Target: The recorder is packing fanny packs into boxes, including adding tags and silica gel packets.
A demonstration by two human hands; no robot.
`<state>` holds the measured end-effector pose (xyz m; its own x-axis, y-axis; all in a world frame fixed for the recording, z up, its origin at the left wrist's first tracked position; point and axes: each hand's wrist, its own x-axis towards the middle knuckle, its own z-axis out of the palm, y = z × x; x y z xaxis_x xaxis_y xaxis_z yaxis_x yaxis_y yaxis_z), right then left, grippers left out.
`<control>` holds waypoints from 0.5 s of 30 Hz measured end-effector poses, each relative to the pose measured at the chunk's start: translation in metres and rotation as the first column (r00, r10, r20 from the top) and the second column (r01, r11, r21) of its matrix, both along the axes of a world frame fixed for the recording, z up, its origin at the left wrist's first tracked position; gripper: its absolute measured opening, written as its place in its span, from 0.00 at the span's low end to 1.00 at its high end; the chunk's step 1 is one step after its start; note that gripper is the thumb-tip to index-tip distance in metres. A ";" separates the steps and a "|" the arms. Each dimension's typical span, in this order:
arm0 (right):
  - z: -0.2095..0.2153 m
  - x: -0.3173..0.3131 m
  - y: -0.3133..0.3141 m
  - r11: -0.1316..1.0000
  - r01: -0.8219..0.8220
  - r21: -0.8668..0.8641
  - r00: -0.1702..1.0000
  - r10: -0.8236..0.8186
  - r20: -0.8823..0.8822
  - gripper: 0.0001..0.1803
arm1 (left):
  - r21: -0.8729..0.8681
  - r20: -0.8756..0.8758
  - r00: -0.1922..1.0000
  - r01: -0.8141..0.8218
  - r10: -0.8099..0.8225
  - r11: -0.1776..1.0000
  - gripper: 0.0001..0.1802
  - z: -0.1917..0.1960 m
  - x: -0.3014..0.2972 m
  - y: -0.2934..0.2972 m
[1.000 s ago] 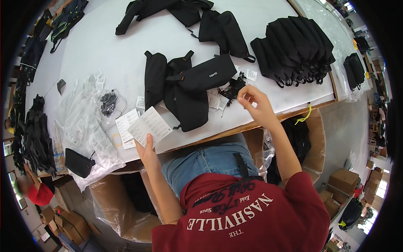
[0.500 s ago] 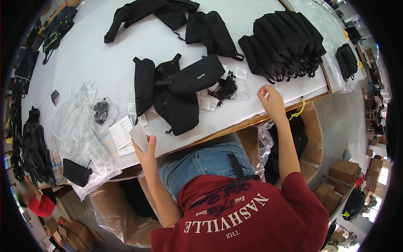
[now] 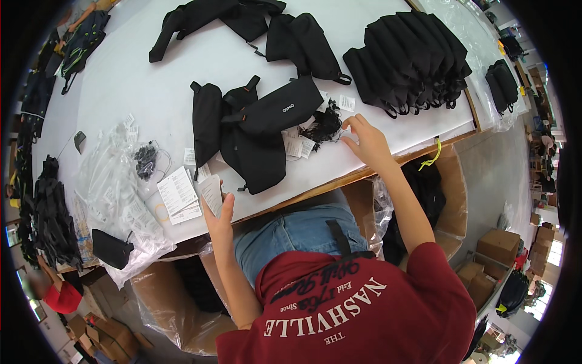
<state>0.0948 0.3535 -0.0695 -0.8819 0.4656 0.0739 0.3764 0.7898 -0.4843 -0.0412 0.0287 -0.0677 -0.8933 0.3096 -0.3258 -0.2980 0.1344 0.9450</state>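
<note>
White paper card [image 3: 211, 193] pinched in left hand [image 3: 219, 213] fingers at worktop [image 3: 139, 85] front edge. Clear plastic bags [image 3: 115, 188] left; black pouches [image 3: 254, 130] centre. Right hand [image 3: 367, 142], fingers curled loosely, touches small tags [image 3: 300, 145]. Stacked black bags [image 3: 409, 57] far right; cardboard boxes [image 3: 500, 246] on floor.

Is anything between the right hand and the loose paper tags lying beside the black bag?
Nothing visible. The right hand rests on bare white table, and the paper tags lie just to its left, beside the black bag, uncovered.
</note>
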 end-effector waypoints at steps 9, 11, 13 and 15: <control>0.010 0.003 0.018 0.995 -0.096 0.018 0.983 0.092 0.159 0.08 | 0.043 0.006 0.999 0.053 -0.053 0.998 0.27 0.001 0.004 0.003; 0.031 0.003 0.013 0.995 -0.089 -0.046 0.986 0.094 0.137 0.07 | 0.050 -0.021 0.999 0.043 -0.042 0.998 0.26 0.003 0.009 0.004; 0.044 0.006 0.004 0.889 -0.005 -0.458 0.984 -0.076 -0.158 0.07 | 0.175 0.111 0.983 0.126 -0.147 0.976 0.23 0.015 0.014 0.006; 0.065 0.006 -0.017 0.727 -0.034 -0.686 0.968 -0.147 -0.204 0.06 | 0.206 0.054 0.983 0.159 -0.173 0.966 0.21 0.028 0.022 0.017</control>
